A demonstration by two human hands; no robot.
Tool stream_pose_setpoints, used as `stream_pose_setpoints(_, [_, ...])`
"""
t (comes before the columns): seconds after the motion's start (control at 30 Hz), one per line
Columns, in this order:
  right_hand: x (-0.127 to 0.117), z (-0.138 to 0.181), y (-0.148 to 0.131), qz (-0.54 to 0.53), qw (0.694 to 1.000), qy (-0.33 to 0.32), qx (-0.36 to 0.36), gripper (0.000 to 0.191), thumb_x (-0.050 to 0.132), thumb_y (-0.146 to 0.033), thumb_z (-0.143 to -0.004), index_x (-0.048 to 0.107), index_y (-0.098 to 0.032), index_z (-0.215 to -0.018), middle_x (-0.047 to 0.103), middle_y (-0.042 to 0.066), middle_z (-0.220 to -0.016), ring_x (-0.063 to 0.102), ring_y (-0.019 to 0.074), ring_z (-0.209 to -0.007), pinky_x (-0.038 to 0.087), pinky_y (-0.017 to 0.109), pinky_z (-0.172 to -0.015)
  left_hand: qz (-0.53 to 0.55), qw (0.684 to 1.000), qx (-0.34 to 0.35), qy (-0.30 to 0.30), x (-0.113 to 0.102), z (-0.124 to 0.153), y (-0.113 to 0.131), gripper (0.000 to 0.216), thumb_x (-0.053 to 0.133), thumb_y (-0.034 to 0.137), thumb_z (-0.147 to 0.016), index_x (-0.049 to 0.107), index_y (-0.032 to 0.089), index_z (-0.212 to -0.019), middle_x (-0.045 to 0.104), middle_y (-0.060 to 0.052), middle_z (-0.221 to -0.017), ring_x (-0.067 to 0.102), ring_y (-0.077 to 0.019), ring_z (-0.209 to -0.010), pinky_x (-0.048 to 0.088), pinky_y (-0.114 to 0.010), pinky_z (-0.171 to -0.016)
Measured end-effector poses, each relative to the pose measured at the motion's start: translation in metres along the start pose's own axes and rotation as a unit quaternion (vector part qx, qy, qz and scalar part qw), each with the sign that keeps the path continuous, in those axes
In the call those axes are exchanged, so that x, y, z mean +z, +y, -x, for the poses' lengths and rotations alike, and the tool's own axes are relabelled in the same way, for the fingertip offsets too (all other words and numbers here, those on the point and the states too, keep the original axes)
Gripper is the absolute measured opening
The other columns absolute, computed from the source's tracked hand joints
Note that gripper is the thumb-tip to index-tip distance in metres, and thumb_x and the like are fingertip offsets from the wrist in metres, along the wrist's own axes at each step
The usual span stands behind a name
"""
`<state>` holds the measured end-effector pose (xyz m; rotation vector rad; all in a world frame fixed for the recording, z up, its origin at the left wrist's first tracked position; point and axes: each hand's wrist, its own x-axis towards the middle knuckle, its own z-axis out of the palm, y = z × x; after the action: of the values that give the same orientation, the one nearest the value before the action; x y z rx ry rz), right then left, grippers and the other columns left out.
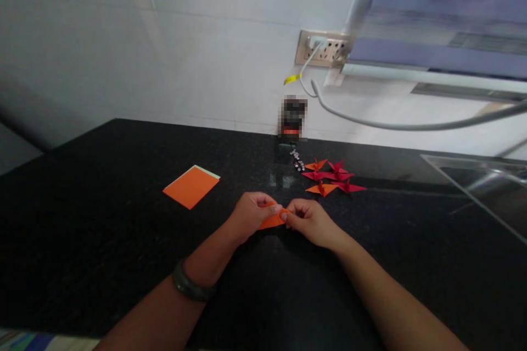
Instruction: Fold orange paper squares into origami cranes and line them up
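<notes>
Between my two hands is a folded piece of orange origami paper (270, 223), just above or on the dark countertop. My left hand (252, 213) pinches it from the left, thumb on top. From the right, my right hand (307, 220) pinches its other end, the thumbs almost meeting. The fingers hide much of the paper, so its exact fold cannot be made out. Beyond my right hand sit several folded paper cranes, among them an orange crane (322, 189) and a red crane (349, 187). Left of my hands lies a stack of square paper (191, 187), orange on top with a pale sheet beneath.
A blurred-out dark object (292, 118) stands against the wall, a beaded strap (297, 160) trailing from it. A wall socket (325, 48) holds a plug with a white cable. At the right is a metal-edged sink (473, 192). The black countertop (102, 241) spreads beneath everything.
</notes>
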<state>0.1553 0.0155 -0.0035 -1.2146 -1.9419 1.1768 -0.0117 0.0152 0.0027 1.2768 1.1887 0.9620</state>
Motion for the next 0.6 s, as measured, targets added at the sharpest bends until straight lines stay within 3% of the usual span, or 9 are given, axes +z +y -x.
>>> stream_pose_setpoints(0.13, [-0.0015,0.0007,-0.0004,-0.024,1.000,0.004,-0.008,0.024,0.055,-0.034,-0.076,0.054,-0.015,-0.062,0.051,-0.003,-0.052,0.041,0.0065,-0.046,0.031,0.018,-0.043,0.001,1.000,0.018,-0.004,0.0006,0.0005,0.0009,0.022,0.063,0.034,-0.063,0.064,0.012,-0.061,0.055,0.001,-0.053,0.045,-0.0092,-0.051,0.034,-0.022,-0.051])
stream_pose_setpoints(0.3, [-0.0034,0.0013,-0.0031,-0.018,1.000,0.017,-0.019,0.022,0.056,-0.031,-0.074,0.053,-0.014,-0.060,0.051,-0.003,-0.051,0.041,0.0064,-0.045,0.030,0.018,-0.042,0.027,0.999,-0.007,-0.022,0.0012,-0.0011,0.0000,0.035,0.055,0.046,-0.068,0.057,0.013,-0.060,0.053,0.001,-0.050,0.044,-0.0094,-0.046,0.032,-0.022,-0.045])
stream_pose_setpoints(0.47, [-0.0006,0.0019,-0.0062,0.020,0.998,0.033,-0.048,0.020,0.054,-0.028,-0.075,0.053,-0.015,-0.060,0.047,-0.004,-0.052,0.039,0.0062,-0.046,0.028,0.017,-0.042,-0.022,0.998,0.052,0.010,0.0008,-0.0010,0.0028,0.020,0.065,0.033,-0.059,0.058,0.013,-0.060,0.057,0.001,-0.055,0.048,-0.0098,-0.052,0.034,-0.021,-0.049])
stream_pose_setpoints(0.6, [0.0034,0.0019,-0.0098,0.038,0.995,0.053,-0.078,0.017,0.049,-0.025,-0.077,0.057,-0.015,-0.065,0.044,-0.005,-0.052,0.038,0.0067,-0.048,0.030,0.018,-0.045,-0.027,0.998,0.062,-0.001,0.0018,0.0015,0.0049,0.019,0.065,0.031,-0.058,0.059,0.013,-0.056,0.056,0.001,-0.052,0.047,-0.0098,-0.050,0.034,-0.021,-0.050])
